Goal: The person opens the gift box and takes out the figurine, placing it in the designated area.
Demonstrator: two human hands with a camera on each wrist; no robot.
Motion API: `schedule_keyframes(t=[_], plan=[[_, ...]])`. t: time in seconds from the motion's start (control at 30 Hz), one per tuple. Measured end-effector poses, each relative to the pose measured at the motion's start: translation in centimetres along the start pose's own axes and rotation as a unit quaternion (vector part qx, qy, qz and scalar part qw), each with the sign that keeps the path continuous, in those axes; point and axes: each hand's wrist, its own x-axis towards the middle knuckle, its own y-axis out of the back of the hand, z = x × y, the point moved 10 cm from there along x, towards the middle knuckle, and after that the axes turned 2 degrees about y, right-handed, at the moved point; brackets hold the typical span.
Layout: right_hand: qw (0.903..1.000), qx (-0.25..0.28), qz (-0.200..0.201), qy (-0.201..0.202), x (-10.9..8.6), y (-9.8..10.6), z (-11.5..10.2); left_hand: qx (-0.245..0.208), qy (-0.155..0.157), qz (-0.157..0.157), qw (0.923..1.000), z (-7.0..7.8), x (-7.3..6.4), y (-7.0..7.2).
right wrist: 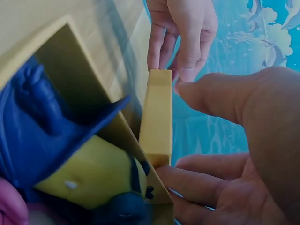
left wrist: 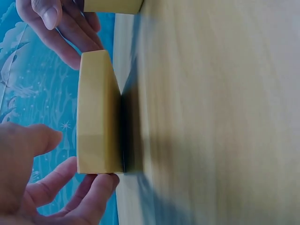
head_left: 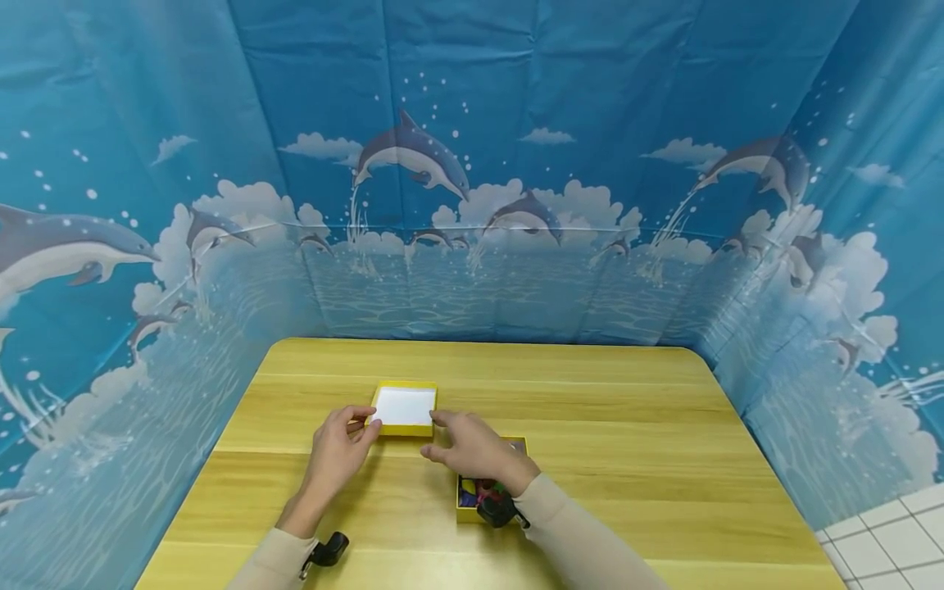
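A shallow yellow box lid with a white inside lies hollow side up on the table, between the two hands. My left hand is at its left end; in the left wrist view the fingertips touch that end and the thumb stands apart. My right hand is at the opposite end, its fingers at the lid's side and the thumb off it. Beneath the right wrist stands an open yellow box, partly hidden by that arm. Inside are colourful toy figures, among them a yellow and blue figure.
Both hands work over a wood-grain table. A blue curtain printed with dolphins hangs behind and along both sides. Each wrist carries a small black camera. White tiles show at the lower right.
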Motion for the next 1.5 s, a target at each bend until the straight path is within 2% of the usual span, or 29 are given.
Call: schedule_keyframes(t=[0.23, 0.4, 0.57, 0.8, 0.93, 1.17, 1.5], plan=[[0.9989, -0.045, -0.008, 0.005, 0.1, -0.6, -0.1, 0.026, 0.000, 0.001, 0.9997, -0.3, -0.5, -0.2], [0.9992, -0.039, -0.010, 0.004, 0.0, -0.6, 0.1, 0.061, -0.014, 0.005, 0.9980, 0.2, -1.0, -0.5], [0.9992, -0.037, -0.001, 0.018, -0.5, 0.0, -0.1, 0.084, -0.059, 0.013, 0.9947, 1.6, -1.6, -1.1], [0.9980, -0.032, 0.029, 0.045, -1.6, 1.6, -0.3, 0.066, -0.148, -0.004, 0.9867, 4.4, -2.7, -2.9], [0.9962, -0.045, 0.047, 0.059, -2.3, 2.6, -0.2, 0.067, -0.169, -0.040, 0.9825, 5.2, -3.3, -4.5], [0.9933, -0.060, 0.062, 0.077, -3.9, 4.2, -0.2, 0.053, -0.148, -0.124, 0.9798, 5.5, -4.3, -7.1], [0.9907, -0.074, 0.069, 0.091, -6.4, 6.3, 0.4, 0.052, -0.153, -0.217, 0.9628, 6.6, -5.6, -10.2]])
